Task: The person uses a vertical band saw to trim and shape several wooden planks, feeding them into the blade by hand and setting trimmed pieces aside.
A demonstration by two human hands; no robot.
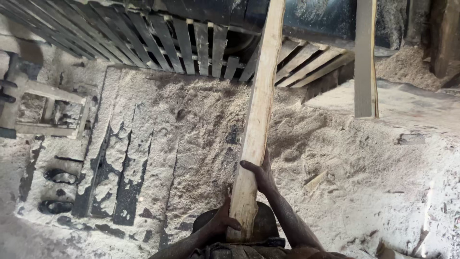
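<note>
I hold a long pale wooden plank that runs from my waist up and away toward the dark machine at the top. My right hand wraps over the plank about a third of the way up its length, fingers across its face. My left hand grips the plank's near end from the left side. The plank's edges are rough and uneven, and its far end leaves the top of the view.
Sawdust covers the floor everywhere. A slatted wooden guard fans around a dark machine at the top. Another upright plank stands at the top right. A metal frame lies at the left.
</note>
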